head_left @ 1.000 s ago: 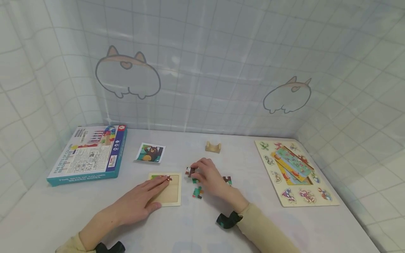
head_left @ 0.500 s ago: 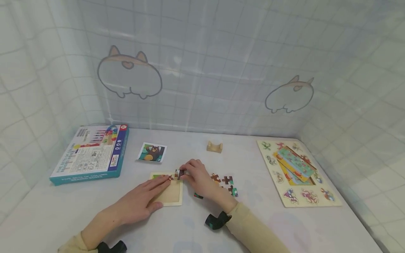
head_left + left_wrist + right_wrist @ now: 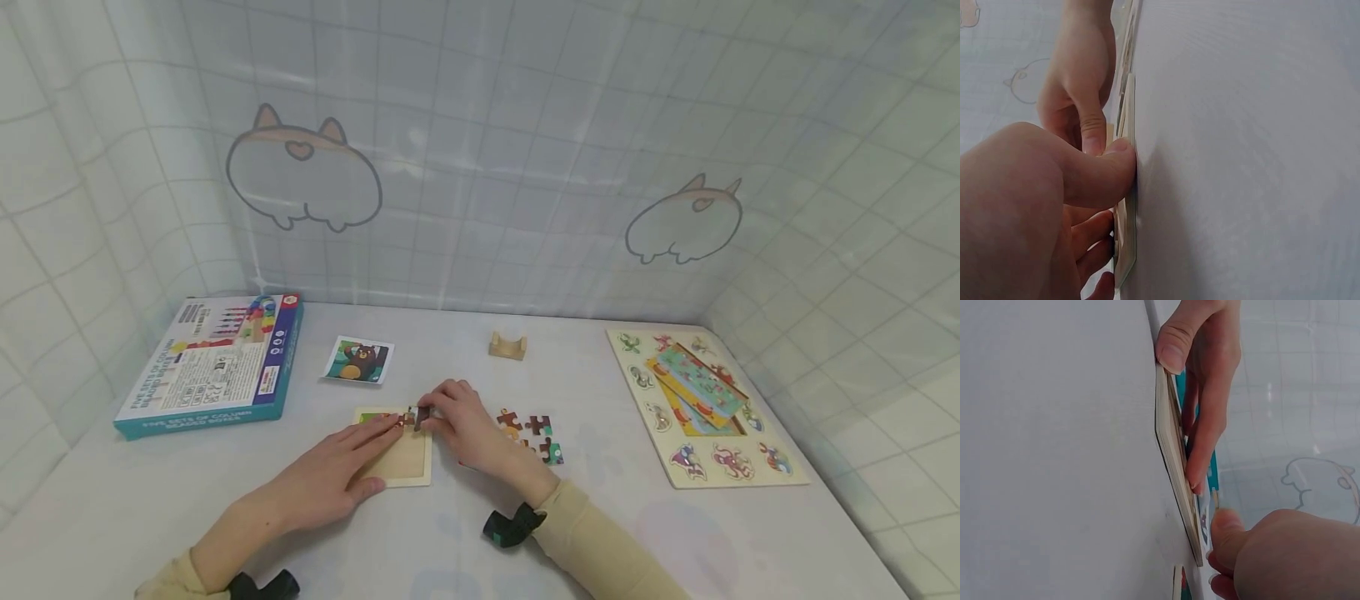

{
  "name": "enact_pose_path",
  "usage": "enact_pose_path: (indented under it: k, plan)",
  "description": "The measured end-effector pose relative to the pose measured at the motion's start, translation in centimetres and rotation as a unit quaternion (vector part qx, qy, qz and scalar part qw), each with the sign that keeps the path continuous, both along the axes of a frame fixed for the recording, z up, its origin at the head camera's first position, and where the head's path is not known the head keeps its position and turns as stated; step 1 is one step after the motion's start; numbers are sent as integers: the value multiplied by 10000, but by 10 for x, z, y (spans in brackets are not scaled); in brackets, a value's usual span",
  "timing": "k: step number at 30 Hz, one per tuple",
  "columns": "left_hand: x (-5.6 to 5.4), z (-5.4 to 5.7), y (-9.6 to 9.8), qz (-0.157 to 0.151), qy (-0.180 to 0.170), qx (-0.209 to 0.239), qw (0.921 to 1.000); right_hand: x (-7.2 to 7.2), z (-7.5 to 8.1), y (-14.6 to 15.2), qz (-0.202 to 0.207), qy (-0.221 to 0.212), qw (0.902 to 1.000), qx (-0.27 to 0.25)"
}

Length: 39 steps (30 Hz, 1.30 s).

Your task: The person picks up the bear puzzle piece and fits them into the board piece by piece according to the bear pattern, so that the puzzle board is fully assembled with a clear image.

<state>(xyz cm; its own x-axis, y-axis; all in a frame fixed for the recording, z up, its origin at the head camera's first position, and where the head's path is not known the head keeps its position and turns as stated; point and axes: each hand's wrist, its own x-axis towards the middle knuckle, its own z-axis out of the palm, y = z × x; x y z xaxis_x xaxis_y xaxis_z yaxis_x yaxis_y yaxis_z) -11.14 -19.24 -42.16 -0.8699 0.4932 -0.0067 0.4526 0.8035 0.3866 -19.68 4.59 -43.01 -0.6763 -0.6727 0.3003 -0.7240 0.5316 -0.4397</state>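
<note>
A square wooden puzzle tray (image 3: 406, 463) lies flat on the table, with a few picture pieces along its far edge. My left hand (image 3: 330, 479) rests on the tray's left part; its fingers lie across the placed pieces and hide some of them. In the left wrist view its thumb (image 3: 1107, 172) touches the tray's near rim. Between thumb and fingers, my right hand (image 3: 467, 429) pinches a dark brown puzzle piece (image 3: 422, 416), tilted up at the tray's far right corner. Several loose puzzle pieces (image 3: 539, 426) lie right of the tray, partly hidden behind the right hand.
A picture card of a bear (image 3: 358, 362) lies behind the tray. A small curved wooden block (image 3: 507, 346) stands farther back. At the left is a flat toy box (image 3: 213, 367); at the right, a wooden animal board (image 3: 667, 439) bears colourful cards (image 3: 697, 383).
My right hand has moved left from the loose pieces to the tray's far right corner, carrying the dark brown puzzle piece. My left hand has stayed on the tray.
</note>
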Motion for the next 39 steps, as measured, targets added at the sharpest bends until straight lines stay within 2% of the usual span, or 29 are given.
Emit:
enact_pose_path:
  k: [19, 28, 39]
  plan:
    - [0, 1, 2, 140, -144, 28, 9998, 4, -2, -3, 10, 88, 9995, 302]
    - [-2, 0, 5, 26, 52, -166, 9998, 4, -3, -5, -74, 203, 9988, 446]
    - [-4, 2, 8, 90, 39, -220, 9997, 4, -2, -4, -79, 304, 9987, 393]
